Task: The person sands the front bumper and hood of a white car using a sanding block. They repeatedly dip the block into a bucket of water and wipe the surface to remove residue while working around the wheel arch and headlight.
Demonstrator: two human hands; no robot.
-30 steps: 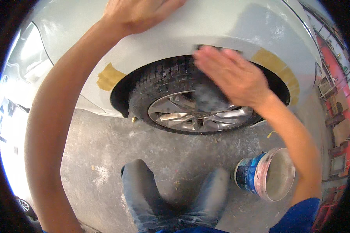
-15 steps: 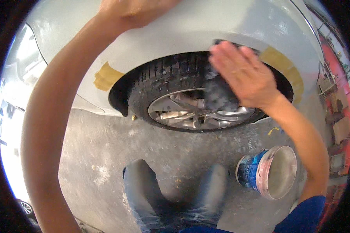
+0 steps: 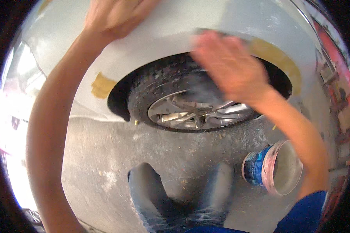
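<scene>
My right hand lies flat and motion-blurred over the rim of the wheel arch. Under its palm is a dark, mottled sheet that looks like sandpaper, its lower part hanging loose in front of the tyre. The upper edge of the sheet peeks out beyond my fingertips, against the light silver car fender. Higher up and to the left, my left hand rests flat on the fender, its fingertips cut off by the picture's top edge. It holds nothing that I can see.
Yellowish-tan patches mark the fender left and right of the arch. Below the tyre shows a silver spoked wheel rim. A blue and white bucket lies tilted on the concrete floor, right of my knees.
My right hand has slid left along the arch rim, carrying the dark sheet with it. My left hand appears slightly farther left, and the whole view has shifted a little.
</scene>
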